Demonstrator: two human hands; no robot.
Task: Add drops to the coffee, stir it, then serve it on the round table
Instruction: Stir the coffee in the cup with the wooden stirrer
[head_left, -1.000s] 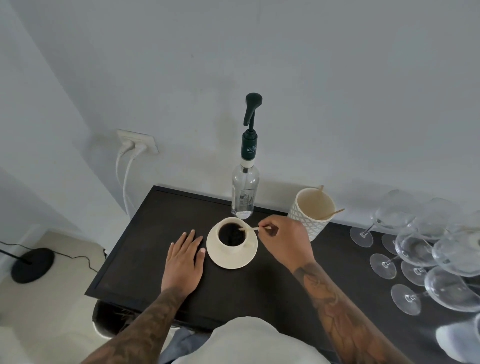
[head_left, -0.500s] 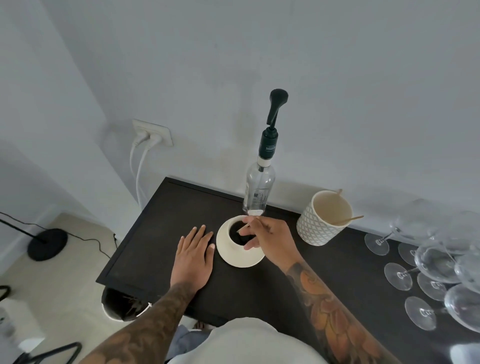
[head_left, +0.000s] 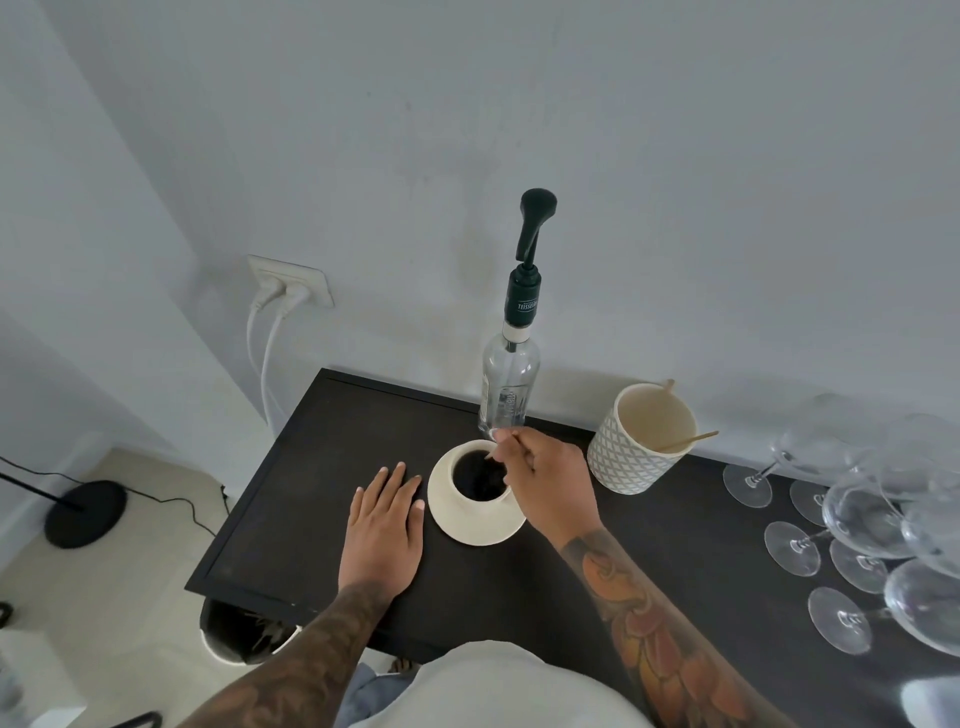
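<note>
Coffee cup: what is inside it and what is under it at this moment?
Inside the cup is dark coffee, with a wooden stick pinched by the right hand dipping into it. A saucer sits underneath. The stick's lower end is hidden in the coffee.

Both bare forearms (head_left: 660, 618) carry tattoos; a pale top (head_left: 498, 691) is worn.

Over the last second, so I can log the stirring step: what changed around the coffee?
The right hand moved from beside the cup to over it, tipping the wooden stirrer, once level across the rim, down into the coffee; it keeps its pinch. The left hand stayed flat on the dark table beside the saucer. The pump bottle stayed put.
</note>
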